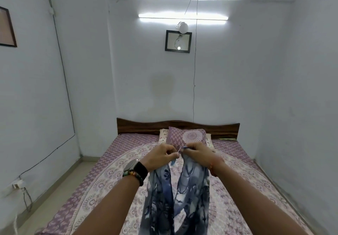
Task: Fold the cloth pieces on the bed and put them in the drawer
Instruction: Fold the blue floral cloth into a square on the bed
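A thin blue-and-white patterned cloth [161,194] hangs in two long strips from my raised hands over the bed [113,170]. My left hand [161,156] pinches one top corner of the cloth; a watch and bead bracelet sit on that wrist. My right hand [197,152] grips the other top corner, and the two hands nearly touch. The lower ends of the cloth run out of view at the bottom edge. No drawer is in view.
The bed has a purple-and-white printed sheet, a matching pillow [188,136] and a dark wooden headboard [146,126]. White walls close in on both sides. A strip of floor [54,189] runs along the left, with a wall socket and cable [18,182].
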